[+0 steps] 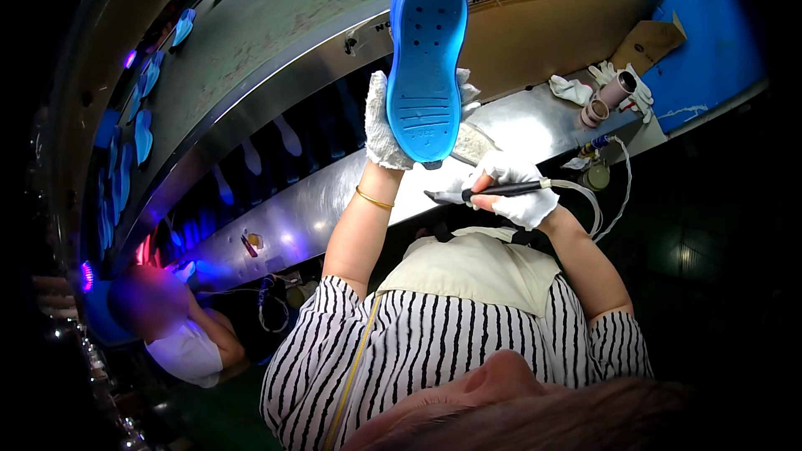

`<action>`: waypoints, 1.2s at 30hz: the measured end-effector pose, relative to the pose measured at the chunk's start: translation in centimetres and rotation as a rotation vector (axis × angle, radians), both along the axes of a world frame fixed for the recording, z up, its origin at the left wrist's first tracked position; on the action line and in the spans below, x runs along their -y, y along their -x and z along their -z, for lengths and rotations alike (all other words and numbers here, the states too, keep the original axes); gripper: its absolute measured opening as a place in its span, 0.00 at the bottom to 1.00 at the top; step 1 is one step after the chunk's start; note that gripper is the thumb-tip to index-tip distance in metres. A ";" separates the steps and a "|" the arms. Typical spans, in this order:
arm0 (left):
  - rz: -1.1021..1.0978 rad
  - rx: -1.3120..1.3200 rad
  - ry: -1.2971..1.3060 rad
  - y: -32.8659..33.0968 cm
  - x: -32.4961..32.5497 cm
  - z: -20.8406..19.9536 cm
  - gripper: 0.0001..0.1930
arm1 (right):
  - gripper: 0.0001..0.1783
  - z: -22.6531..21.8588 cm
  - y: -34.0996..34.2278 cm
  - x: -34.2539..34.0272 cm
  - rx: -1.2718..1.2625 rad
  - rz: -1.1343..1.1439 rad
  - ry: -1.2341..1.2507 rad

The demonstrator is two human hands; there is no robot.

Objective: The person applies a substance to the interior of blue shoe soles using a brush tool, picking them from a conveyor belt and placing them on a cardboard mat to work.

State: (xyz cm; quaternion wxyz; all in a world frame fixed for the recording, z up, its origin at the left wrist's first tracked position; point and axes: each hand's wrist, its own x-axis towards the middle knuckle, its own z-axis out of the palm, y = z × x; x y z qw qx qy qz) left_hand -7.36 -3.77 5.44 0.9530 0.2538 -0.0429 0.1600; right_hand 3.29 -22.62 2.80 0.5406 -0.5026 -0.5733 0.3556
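Note:
A blue shoe sole (426, 75), toe end away from me, is held up in my left hand (383, 129). That hand wears a white knit glove, and its fingers wrap around the sole from beneath, showing at both sides of it. My right hand (526, 188), in a white glove with bare fingertips, grips a black pen-shaped brush (505, 190). The brush tip points left, below the sole's heel and apart from it. White tubing (585, 192) runs off the back of the brush past my right wrist.
Ahead runs a dark conveyor belt (317, 8) bearing several blue soles (144, 135). A metal ledge (225, 242) lies below it. White gloves (572, 89), a pinkish flask (618, 89) and its cup (594, 113) stand at right. Another person (188, 351) sits at the lower left.

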 end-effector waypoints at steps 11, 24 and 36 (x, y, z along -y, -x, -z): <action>0.036 -0.353 -0.142 -1.0 -0.9 -0.7 0.34 | 0.11 -2.2 -0.5 -2.3 0.226 0.123 -0.321; 0.118 -0.702 -0.382 -1.9 -0.2 -0.7 0.19 | 0.08 -2.4 -3.2 -2.8 0.162 0.025 -0.092; 0.135 -0.755 -0.441 -2.1 0.6 -1.5 0.25 | 0.06 -2.9 -5.0 -1.3 0.215 0.062 -0.058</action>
